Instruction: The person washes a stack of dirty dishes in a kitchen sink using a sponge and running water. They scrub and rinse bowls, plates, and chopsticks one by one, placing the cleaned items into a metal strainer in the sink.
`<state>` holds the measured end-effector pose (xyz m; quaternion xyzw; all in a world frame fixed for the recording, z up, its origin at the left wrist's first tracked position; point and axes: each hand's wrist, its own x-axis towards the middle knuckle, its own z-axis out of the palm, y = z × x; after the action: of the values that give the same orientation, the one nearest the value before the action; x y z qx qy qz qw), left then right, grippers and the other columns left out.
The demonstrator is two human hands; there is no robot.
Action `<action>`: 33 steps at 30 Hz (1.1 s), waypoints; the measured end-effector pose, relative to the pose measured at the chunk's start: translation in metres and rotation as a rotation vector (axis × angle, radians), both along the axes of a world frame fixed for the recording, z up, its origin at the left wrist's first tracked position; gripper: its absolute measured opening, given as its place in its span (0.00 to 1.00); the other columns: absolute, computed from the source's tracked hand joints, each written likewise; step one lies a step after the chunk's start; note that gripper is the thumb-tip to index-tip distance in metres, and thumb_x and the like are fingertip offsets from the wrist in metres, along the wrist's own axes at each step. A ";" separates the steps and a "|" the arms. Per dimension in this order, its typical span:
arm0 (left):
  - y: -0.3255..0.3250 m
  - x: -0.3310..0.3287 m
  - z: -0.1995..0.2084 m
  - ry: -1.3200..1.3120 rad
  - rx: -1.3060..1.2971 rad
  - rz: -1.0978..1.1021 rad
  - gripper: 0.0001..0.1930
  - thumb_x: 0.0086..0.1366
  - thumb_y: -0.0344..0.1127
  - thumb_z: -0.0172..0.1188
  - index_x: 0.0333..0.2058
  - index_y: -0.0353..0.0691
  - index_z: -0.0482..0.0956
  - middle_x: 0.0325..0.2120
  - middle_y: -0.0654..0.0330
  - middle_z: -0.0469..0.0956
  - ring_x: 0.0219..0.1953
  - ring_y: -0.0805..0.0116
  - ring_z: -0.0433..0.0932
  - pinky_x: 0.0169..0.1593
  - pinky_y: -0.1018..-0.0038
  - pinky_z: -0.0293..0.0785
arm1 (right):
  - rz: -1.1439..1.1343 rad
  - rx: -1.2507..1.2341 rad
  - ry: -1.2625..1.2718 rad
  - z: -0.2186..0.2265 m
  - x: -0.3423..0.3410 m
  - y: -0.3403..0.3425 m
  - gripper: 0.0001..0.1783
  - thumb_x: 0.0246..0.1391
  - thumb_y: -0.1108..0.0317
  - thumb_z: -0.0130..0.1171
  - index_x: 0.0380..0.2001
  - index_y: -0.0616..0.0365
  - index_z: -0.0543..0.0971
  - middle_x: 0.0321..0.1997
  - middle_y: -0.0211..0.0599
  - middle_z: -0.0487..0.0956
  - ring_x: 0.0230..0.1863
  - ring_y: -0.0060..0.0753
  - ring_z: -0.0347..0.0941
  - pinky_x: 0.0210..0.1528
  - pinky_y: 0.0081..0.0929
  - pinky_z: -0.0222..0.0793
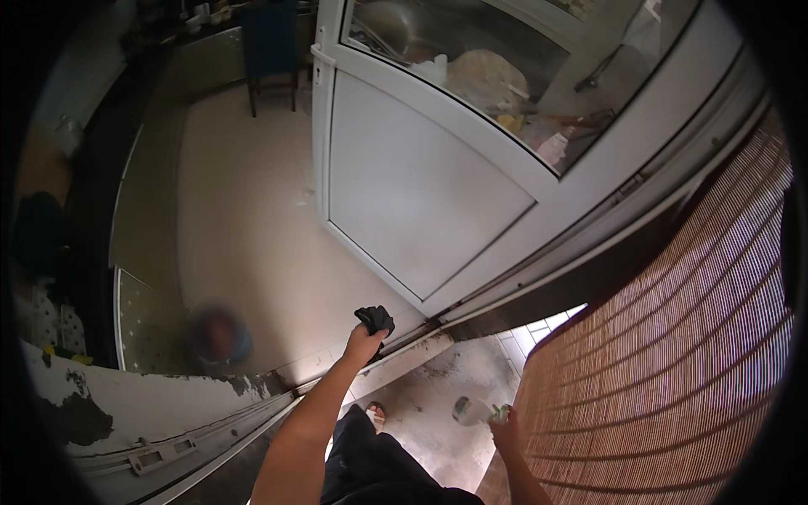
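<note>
White door (433,181): standing open, its handle (322,55) side swung over the tiled floor (240,202); by the look of it, the way past is already free.
Left hand (364,343): just below the door's lower edge, its fingers curled tightly around a black bundle (375,320), perhaps cloth or a glove.
Right hand (506,433): farther below the door and to its right, seemingly grasping a clear-and-green item (478,411); the fingers are too small and partly hidden to tell each one's position.
Held things: both below the door, well apart from each other, neither set down.
Sandalled foot (375,414): below the door, on the near side of the sill (412,358).
Done so far: picking up looks complete, as both hands appear loaded and the door is open.
Left over: judging from this, both things have yet to be let go; where is not shown.
Bucket (239,347): left of and below the door, apart from both hands, contents blurred.
Striped curtain (665,337): right of and below the door, near the right hand; I cannot tell whether they touch.
</note>
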<state>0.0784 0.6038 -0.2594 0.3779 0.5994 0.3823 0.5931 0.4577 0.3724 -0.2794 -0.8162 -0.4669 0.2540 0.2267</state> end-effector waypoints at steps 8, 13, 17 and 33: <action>0.062 -0.114 0.020 0.120 -0.017 0.216 0.11 0.53 0.34 0.59 0.34 0.34 0.76 0.21 0.61 0.75 0.22 0.71 0.74 0.26 0.74 0.70 | 0.316 0.231 0.286 0.107 -0.171 0.241 0.35 0.43 0.74 0.59 0.56 0.53 0.58 0.44 0.39 0.70 0.33 0.26 0.69 0.34 0.21 0.67; 0.113 -0.190 0.027 0.130 0.058 0.289 0.11 0.55 0.33 0.58 0.33 0.31 0.74 0.19 0.57 0.75 0.18 0.69 0.76 0.20 0.74 0.71 | 0.449 0.150 0.370 0.155 -0.252 0.354 0.38 0.40 0.67 0.62 0.57 0.49 0.58 0.42 0.38 0.73 0.31 0.31 0.71 0.34 0.26 0.68; 0.148 -0.267 -0.023 0.170 0.037 0.350 0.19 0.51 0.41 0.61 0.36 0.32 0.75 0.24 0.55 0.78 0.26 0.65 0.77 0.32 0.69 0.72 | 0.569 0.061 0.212 0.165 -0.331 0.422 0.34 0.39 0.62 0.64 0.53 0.45 0.65 0.38 0.35 0.76 0.25 0.28 0.71 0.32 0.25 0.68; 0.297 -0.470 0.120 0.004 -0.011 0.654 0.13 0.52 0.34 0.60 0.34 0.33 0.74 0.25 0.59 0.76 0.25 0.68 0.76 0.29 0.71 0.73 | 0.821 0.116 0.368 0.174 -0.599 0.690 0.36 0.40 0.66 0.63 0.55 0.51 0.61 0.44 0.39 0.74 0.27 0.27 0.74 0.31 0.25 0.70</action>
<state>-0.3918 0.9007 -0.1393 0.1628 0.6921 0.5487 0.4398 -0.1409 1.0621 -0.1052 -0.4909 -0.7171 0.4371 0.2317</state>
